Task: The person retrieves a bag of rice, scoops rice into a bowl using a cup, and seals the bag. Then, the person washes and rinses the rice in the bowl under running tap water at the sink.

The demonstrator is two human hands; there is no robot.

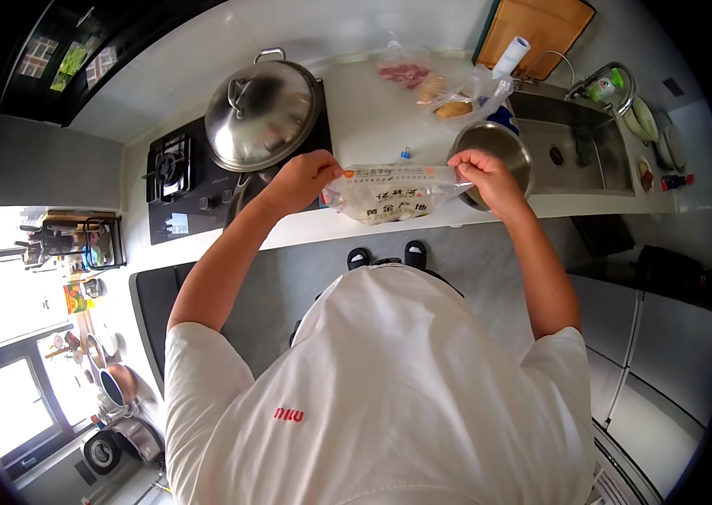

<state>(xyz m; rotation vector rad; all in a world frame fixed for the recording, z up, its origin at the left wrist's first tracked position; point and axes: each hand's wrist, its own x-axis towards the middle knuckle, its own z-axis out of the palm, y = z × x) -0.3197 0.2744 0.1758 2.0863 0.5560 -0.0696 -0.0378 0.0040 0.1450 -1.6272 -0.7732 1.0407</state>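
A printed clear plastic bag (pixel 390 195) with pale contents hangs stretched between my two hands at the counter's front edge. My left hand (pixel 310 178) pinches its upper left corner. At the upper right corner my right hand (pixel 489 178) has its fingers closed on the bag, just in front of a steel bowl (pixel 507 145). Behind the bag a small blue clip (pixel 406 153) lies on the white counter (pixel 360 109). What exactly fills the bag is hard to make out.
A lidded steel wok (pixel 262 118) sits on the black gas hob (pixel 196 189), near my left hand. Raw meat in a bag (pixel 405 71) and a bag with potatoes (pixel 457 108) lie at the back. The steel sink (pixel 571 139) is on the right.
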